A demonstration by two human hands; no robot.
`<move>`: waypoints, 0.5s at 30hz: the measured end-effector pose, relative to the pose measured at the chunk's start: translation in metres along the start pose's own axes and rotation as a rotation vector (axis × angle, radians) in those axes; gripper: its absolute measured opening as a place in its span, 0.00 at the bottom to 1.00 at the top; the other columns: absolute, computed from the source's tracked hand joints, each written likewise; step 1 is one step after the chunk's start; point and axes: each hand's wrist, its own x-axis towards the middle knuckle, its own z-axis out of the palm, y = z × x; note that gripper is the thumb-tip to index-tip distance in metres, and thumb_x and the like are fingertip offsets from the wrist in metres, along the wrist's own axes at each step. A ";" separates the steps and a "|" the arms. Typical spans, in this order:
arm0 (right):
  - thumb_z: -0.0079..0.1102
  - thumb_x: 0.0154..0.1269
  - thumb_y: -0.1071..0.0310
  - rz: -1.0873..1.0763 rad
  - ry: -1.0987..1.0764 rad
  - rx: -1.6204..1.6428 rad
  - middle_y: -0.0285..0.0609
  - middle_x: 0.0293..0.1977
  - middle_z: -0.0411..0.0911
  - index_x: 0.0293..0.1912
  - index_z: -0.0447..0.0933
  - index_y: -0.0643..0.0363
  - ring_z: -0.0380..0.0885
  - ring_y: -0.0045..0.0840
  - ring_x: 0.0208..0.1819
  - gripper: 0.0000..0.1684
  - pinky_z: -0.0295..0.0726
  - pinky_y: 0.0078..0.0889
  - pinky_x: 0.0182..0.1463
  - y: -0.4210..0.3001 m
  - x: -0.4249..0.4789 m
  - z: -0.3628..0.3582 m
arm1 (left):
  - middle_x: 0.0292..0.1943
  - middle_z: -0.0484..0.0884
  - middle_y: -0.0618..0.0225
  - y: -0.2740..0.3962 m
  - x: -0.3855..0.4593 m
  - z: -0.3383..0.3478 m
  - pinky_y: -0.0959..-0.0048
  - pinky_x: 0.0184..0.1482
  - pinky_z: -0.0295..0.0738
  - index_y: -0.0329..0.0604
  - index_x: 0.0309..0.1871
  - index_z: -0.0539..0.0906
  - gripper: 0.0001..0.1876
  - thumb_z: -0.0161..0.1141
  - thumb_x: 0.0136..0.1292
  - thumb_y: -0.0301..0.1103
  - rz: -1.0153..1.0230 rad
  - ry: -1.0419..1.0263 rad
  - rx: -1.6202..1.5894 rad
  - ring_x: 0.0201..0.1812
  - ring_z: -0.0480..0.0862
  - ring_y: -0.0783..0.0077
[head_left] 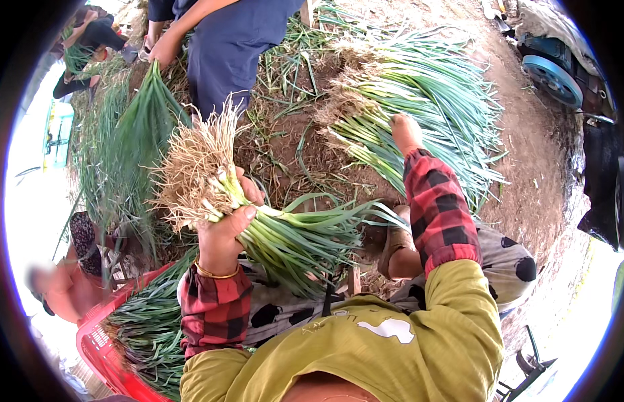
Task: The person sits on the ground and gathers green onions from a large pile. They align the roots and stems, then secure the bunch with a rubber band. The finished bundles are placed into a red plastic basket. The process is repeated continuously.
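Note:
My left hand (226, 226) grips a thick bunch of green onions (287, 236), its pale roots pointing up and to the left and its green leaves hanging to the right across my lap. My right hand (406, 131) reaches down onto the near side of a long pile of green onions (417, 95) on the ground. The pile's roots face left and its leaves fan to the right. The fingers of that hand rest on or among the stalks, and whether they close on any is hidden.
A red plastic crate (98, 346) of green onions stands at my lower left. Across from me, a person in dark trousers (221, 50) holds another bunch (151, 105). Other people sit at the left. A blue wheel (552, 80) belongs to a machine at the upper right.

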 end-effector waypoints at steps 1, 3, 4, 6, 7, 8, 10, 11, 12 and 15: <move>0.53 0.59 0.61 -0.024 -0.004 0.018 0.48 0.34 0.78 0.36 0.77 0.57 0.77 0.44 0.37 0.11 0.75 0.45 0.42 -0.007 0.003 -0.004 | 0.36 0.73 0.67 -0.002 0.002 0.001 0.67 0.49 0.69 0.36 0.56 0.67 0.28 0.61 0.49 0.22 -0.012 0.006 -0.007 0.40 0.73 0.71; 0.53 0.59 0.63 -0.067 -0.008 0.052 0.47 0.34 0.78 0.35 0.77 0.58 0.77 0.44 0.38 0.10 0.75 0.44 0.42 -0.026 0.010 -0.006 | 0.36 0.74 0.67 -0.004 0.007 0.002 0.67 0.48 0.70 0.37 0.55 0.68 0.28 0.62 0.48 0.22 -0.024 0.015 0.027 0.40 0.74 0.71; 0.52 0.59 0.65 -0.049 -0.036 -0.010 0.48 0.34 0.78 0.33 0.78 0.58 0.77 0.43 0.38 0.09 0.76 0.43 0.42 -0.030 0.012 -0.004 | 0.36 0.74 0.67 -0.004 0.009 0.005 0.67 0.48 0.71 0.37 0.55 0.68 0.28 0.63 0.48 0.22 -0.033 0.020 0.045 0.40 0.74 0.71; 0.54 0.57 0.65 -0.079 0.017 -0.077 0.48 0.33 0.78 0.32 0.78 0.58 0.77 0.44 0.38 0.08 0.76 0.43 0.43 -0.026 0.013 0.004 | 0.36 0.74 0.67 -0.006 0.011 0.007 0.67 0.48 0.71 0.37 0.55 0.68 0.28 0.64 0.47 0.22 -0.042 0.021 0.068 0.39 0.75 0.71; 0.54 0.57 0.65 -0.094 0.045 -0.110 0.49 0.32 0.78 0.31 0.78 0.59 0.78 0.44 0.38 0.08 0.76 0.44 0.43 -0.024 0.015 0.007 | 0.36 0.74 0.67 -0.006 0.011 0.007 0.67 0.48 0.71 0.37 0.55 0.68 0.29 0.64 0.47 0.22 -0.042 0.016 0.073 0.39 0.75 0.71; 0.56 0.55 0.65 -0.028 -0.112 -0.033 0.50 0.30 0.78 0.32 0.78 0.58 0.78 0.45 0.37 0.08 0.76 0.44 0.42 -0.014 0.024 0.003 | 0.36 0.74 0.67 -0.006 0.011 0.008 0.66 0.48 0.71 0.37 0.55 0.68 0.29 0.64 0.47 0.23 -0.042 0.012 0.078 0.39 0.75 0.71; 0.58 0.54 0.63 0.043 -0.107 0.066 0.52 0.28 0.78 0.33 0.77 0.58 0.77 0.46 0.35 0.10 0.75 0.45 0.41 -0.002 0.032 -0.009 | 0.36 0.75 0.67 -0.007 0.011 0.006 0.67 0.48 0.71 0.37 0.55 0.68 0.29 0.64 0.47 0.23 -0.050 0.009 0.071 0.39 0.75 0.71; 0.59 0.54 0.62 0.045 -0.103 0.087 0.53 0.28 0.78 0.33 0.77 0.58 0.77 0.47 0.35 0.10 0.75 0.45 0.41 0.004 0.034 -0.015 | 0.36 0.75 0.67 -0.008 0.010 0.005 0.67 0.48 0.71 0.37 0.55 0.68 0.29 0.64 0.47 0.23 -0.053 0.007 0.066 0.39 0.75 0.71; 0.59 0.54 0.61 0.055 -0.126 0.068 0.53 0.29 0.78 0.33 0.77 0.58 0.77 0.47 0.35 0.11 0.75 0.46 0.41 0.011 0.034 -0.020 | 0.36 0.75 0.67 -0.008 0.010 0.006 0.67 0.48 0.71 0.37 0.56 0.68 0.29 0.64 0.47 0.23 -0.057 0.010 0.086 0.40 0.75 0.71; 0.59 0.54 0.60 0.020 -0.142 0.043 0.52 0.29 0.78 0.33 0.77 0.58 0.77 0.47 0.36 0.12 0.74 0.46 0.41 0.020 0.029 -0.017 | 0.36 0.75 0.67 -0.008 0.010 0.010 0.66 0.49 0.71 0.37 0.56 0.68 0.29 0.64 0.47 0.24 -0.088 0.022 0.120 0.40 0.76 0.71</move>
